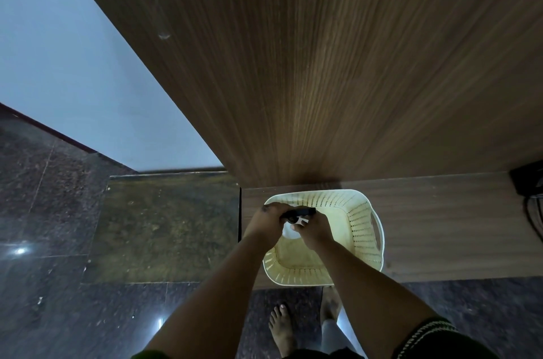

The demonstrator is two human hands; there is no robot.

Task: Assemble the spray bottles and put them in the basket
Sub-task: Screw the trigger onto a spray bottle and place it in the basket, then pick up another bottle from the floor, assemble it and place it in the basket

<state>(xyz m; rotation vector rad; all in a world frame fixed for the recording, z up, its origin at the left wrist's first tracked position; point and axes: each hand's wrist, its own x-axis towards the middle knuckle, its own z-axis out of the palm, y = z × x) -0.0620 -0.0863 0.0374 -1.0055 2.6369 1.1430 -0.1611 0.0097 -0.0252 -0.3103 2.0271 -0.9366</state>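
Over a cream basket [364,229] on the wooden desk [440,226], a left hand [266,222] curls its fingers round a black spray head [299,213] while the right hand [313,231] grips the white bottle [289,233] beneath — mostly hidden. Judged best: keep the bottle steady and upright, seat the threads squarely, then twist — forcing a crooked start risks a jammed cap.

One head-worn view — steeply down, close over the basket [364,229] on a wooden ledge [440,226].
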